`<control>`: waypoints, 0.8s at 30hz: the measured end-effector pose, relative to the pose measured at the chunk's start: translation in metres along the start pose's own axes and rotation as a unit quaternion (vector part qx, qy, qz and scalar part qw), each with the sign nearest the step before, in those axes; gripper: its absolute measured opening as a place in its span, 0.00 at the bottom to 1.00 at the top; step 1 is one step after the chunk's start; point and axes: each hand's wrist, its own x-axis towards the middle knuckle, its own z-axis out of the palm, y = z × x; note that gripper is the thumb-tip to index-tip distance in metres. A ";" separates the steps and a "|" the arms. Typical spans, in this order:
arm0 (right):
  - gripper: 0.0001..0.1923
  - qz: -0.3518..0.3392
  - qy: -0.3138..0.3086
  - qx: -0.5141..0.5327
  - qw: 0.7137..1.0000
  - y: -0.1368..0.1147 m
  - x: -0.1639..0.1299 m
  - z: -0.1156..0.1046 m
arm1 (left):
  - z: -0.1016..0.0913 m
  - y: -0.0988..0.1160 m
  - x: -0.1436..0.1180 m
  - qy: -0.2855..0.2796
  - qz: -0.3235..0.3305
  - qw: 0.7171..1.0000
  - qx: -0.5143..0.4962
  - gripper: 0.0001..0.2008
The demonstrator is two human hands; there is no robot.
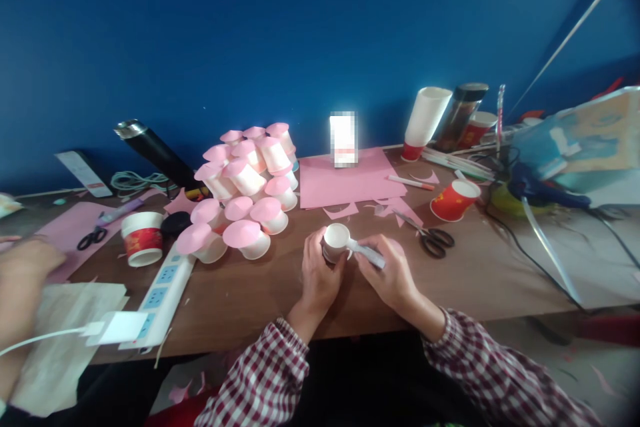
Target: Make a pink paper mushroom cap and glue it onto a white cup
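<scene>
My left hand (pixel 322 270) is wrapped round a small white paper cup (pixel 337 235), held with its round end upward near the table's front edge. From the right, my right hand (pixel 391 273) grips a pale grey strip-like piece (pixel 369 253), whose kind I cannot make out. The strip's tip touches or nearly touches the cup's rim. Left of my hands stand several white paper cups topped with pink paper cones (pixel 246 235), some stacked on others. Black-handled scissors (pixel 434 240) lie to the right of my right hand.
Pink paper sheets (pixel 325 183) lie behind, with scraps around. A red cup (pixel 455 200) and a blue glue gun (pixel 545 187) with its cable are at right. At left are a power strip (pixel 165 287), a red-and-white cup (pixel 143 239), a black bottle (pixel 155 153) and another person's arm (pixel 25 273).
</scene>
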 end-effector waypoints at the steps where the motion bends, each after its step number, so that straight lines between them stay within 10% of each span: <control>1: 0.03 -0.003 -0.002 0.001 1.000 0.001 0.000 0.001 | 0.000 0.000 0.000 0.001 -0.001 1.000 0.000 0.26; 10: 0.08 0.053 -0.032 -0.024 0.998 0.006 0.000 -0.027 | 0.001 0.001 0.001 0.012 0.009 1.000 0.007 0.26; 24: 0.19 0.068 -0.041 -0.325 0.942 0.084 0.114 -0.049 | 0.002 -0.004 -0.001 0.015 0.040 0.999 0.025 0.30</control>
